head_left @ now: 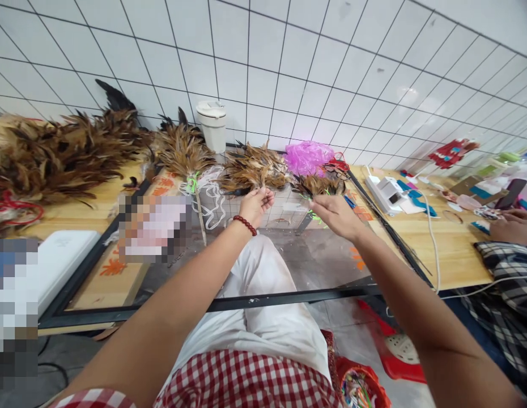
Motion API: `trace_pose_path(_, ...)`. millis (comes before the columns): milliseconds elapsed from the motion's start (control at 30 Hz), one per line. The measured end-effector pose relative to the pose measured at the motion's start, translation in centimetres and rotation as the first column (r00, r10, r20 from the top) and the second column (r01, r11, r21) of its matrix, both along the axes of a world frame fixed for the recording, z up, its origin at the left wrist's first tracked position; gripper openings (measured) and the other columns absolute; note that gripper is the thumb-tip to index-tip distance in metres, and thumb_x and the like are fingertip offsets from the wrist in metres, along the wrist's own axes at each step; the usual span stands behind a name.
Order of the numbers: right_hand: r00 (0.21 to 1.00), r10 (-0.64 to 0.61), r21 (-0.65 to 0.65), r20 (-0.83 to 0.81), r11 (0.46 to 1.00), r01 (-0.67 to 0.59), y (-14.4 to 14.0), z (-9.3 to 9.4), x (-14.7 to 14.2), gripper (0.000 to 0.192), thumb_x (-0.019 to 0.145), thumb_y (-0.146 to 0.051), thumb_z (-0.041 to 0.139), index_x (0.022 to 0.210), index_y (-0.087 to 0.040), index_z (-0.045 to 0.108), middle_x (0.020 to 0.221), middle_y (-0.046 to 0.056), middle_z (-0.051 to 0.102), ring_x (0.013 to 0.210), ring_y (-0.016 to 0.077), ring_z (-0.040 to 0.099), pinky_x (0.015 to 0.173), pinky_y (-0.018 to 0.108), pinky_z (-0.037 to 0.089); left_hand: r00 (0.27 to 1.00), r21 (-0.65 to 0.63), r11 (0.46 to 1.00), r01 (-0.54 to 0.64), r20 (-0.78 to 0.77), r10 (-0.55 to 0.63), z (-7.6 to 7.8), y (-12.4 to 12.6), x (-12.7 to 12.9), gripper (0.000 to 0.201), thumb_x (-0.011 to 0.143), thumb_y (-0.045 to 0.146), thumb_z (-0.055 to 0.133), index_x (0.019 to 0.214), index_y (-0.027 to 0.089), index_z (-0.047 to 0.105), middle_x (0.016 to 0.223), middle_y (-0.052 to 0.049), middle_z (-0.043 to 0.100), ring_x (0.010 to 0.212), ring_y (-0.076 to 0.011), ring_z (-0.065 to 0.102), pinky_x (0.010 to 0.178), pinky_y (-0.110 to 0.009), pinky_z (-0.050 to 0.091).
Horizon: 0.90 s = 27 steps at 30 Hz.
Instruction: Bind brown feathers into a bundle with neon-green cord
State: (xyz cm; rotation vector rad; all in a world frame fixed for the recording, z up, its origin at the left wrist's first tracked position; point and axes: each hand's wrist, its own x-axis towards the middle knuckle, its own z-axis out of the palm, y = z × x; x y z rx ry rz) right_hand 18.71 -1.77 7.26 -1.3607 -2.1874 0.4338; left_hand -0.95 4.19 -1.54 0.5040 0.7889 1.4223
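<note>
My left hand (pixel 255 205), with a red bead bracelet on the wrist, is raised over a glass-topped table and pinches a small bunch of brown feathers (pixel 251 170) between its fingertips. My right hand (pixel 336 215) reaches forward to a smaller clump of dark brown feathers (pixel 318 184) and touches its near edge with closed fingers. Green string (pixel 315 217) lies beneath that hand.
A large heap of brown feathers (pixel 59 156) covers the left of the wooden table (pixel 450 249). A white cup (pixel 212 126), a pink plastic bag (pixel 308 157), white cord (pixel 210 195) and a white charger (pixel 389 192) lie around. Another person's hand (pixel 510 226) rests at right.
</note>
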Motion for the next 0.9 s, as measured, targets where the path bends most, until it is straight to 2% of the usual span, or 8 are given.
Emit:
trace_pose_path(100,0.972,0.041,-0.191,0.232,0.981,0.004,-2.7,0.5,3.0,0.043,0.086,-0.041,0.046,0.049,-0.020,0.040,0.047,-0.002,0.037,0.047,0.0102,0.034,0.050,0.027,0.025,1.000,0.005,1.000,0.002,0.001,-0.002,-0.1,0.0,0.0,0.015,0.083,0.019,0.062,0.072,0.011,0.059,0.069,-0.003,0.063,0.061,-0.0072,0.060,0.067,-0.023,0.050)
trace_pose_path(200,0.867,0.198,-0.395,0.457,0.919,-0.002,-3.9,0.1,5.9,0.026,0.079,-0.027,0.054,0.055,-0.020,0.058,0.057,0.001,0.058,0.054,0.0129,0.049,0.054,0.027,0.032,1.000,0.010,1.000,0.001,0.003,-0.001,-0.1,0.0,0.0,0.016,0.086,0.018,0.058,0.072,0.010,0.059,0.069,-0.003,0.063,0.061,-0.0071,0.060,0.067,-0.023,0.049)
trace_pose_path(333,0.662,0.195,-0.473,0.723,0.838,0.270,-4.4,0.5,8.6,0.006,0.057,-0.020,0.073,0.057,-0.023,0.067,0.064,0.004,0.066,0.058,0.0172,0.057,0.053,0.028,0.034,1.000,0.008,1.000,0.007,0.002,-0.007,-0.1,0.0,0.0,0.016,0.087,0.018,0.057,0.073,0.011,0.059,0.068,-0.003,0.063,0.061,-0.0067,0.060,0.068,-0.022,0.049)
trace_pose_path(467,0.859,0.257,-0.558,0.442,0.829,0.040,-2.8,1.4,7.5,0.042,0.057,-0.036,0.078,0.099,-0.029,0.072,0.089,0.005,0.071,0.073,0.0189,0.064,0.061,0.027,0.044,1.000,0.014,1.000,0.013,-0.005,-0.013,-0.3,0.2,0.1,0.013,0.082,0.019,0.064,0.073,0.011,0.059,0.067,-0.002,0.063,0.061,-0.0066,0.059,0.068,-0.022,0.049)
trace_pose_path(600,0.938,0.162,-0.200,0.307,0.974,-0.103,1.2,-0.8,1.8,0.016,0.078,-0.027,0.060,0.084,-0.024,0.074,0.088,0.006,0.072,0.081,0.0202,0.063,0.074,0.030,0.043,1.000,0.034,0.999,0.014,-0.009,-0.014,-0.4,0.0,0.1,0.014,0.083,0.020,0.064,0.073,0.011,0.059,0.069,-0.002,0.064,0.062,-0.0067,0.059,0.067,-0.022,0.049)
trace_pose_path(700,0.945,0.153,-0.052,0.288,0.988,-0.144,3.9,-3.4,-2.6,0.013,0.071,-0.020,0.065,0.081,-0.021,0.074,0.085,0.007,0.071,0.075,0.0193,0.060,0.070,0.029,0.041,1.000,0.034,0.999,0.021,-0.004,-0.021,-0.3,-0.1,0.1,0.014,0.084,0.019,0.062,0.073,0.011,0.059,0.069,-0.002,0.063,0.062,-0.0066,0.059,0.068,-0.022,0.048)
trace_pose_path(833,0.920,0.253,-0.219,0.299,0.957,-0.192,6.1,-5.3,-5.0,0.005,0.063,-0.015,0.068,0.060,-0.019,0.069,0.063,0.003,0.065,0.057,0.0135,0.051,0.060,0.027,0.036,1.000,0.008,1.000,0.014,0.014,-0.014,-0.1,-0.1,0.1,0.013,0.084,0.016,0.060,0.073,0.011,0.059,0.068,-0.002,0.063,0.062,-0.0071,0.060,0.069,-0.023,0.049)
trace_pose_path(900,0.961,0.240,-0.286,0.141,0.939,-0.192,7.0,-5.6,-4.9,0.009,0.065,-0.016,0.064,0.056,-0.019,0.065,0.055,0.000,0.061,0.053,0.0113,0.047,0.057,0.026,0.034,0.999,0.001,1.000,0.009,0.032,-0.009,0.0,-0.1,0.1,0.013,0.085,0.015,0.059,0.073,0.010,0.059,0.068,-0.003,0.064,0.063,-0.0075,0.061,0.071,-0.024,0.050)
